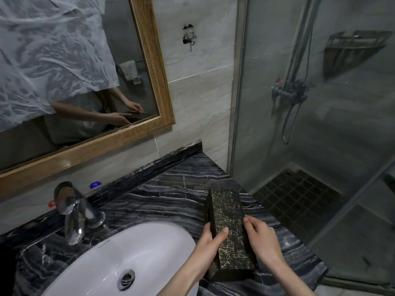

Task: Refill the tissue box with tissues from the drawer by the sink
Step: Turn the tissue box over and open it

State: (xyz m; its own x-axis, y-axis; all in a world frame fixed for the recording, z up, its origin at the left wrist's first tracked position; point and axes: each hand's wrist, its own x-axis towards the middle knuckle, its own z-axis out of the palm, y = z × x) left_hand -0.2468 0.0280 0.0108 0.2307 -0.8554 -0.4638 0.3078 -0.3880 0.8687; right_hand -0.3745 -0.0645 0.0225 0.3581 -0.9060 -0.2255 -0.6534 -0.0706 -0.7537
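A long black tissue box (227, 212) with a gold crackle pattern lies on the dark marble counter (171, 189), right of the sink. My left hand (208, 242) grips its left side, thumb across the top face. My right hand (261, 238) holds its right side, thumb on the top edge. The face turned up shows no slot, and a dark notch shows on the box's left side. No tissues are in view, and no drawer shows.
A white oval sink (119, 259) with a chrome faucet (72, 212) lies to the left. A wood-framed mirror (147, 60) hangs above. A glass shower wall (299, 124) stands right beside the counter's right end.
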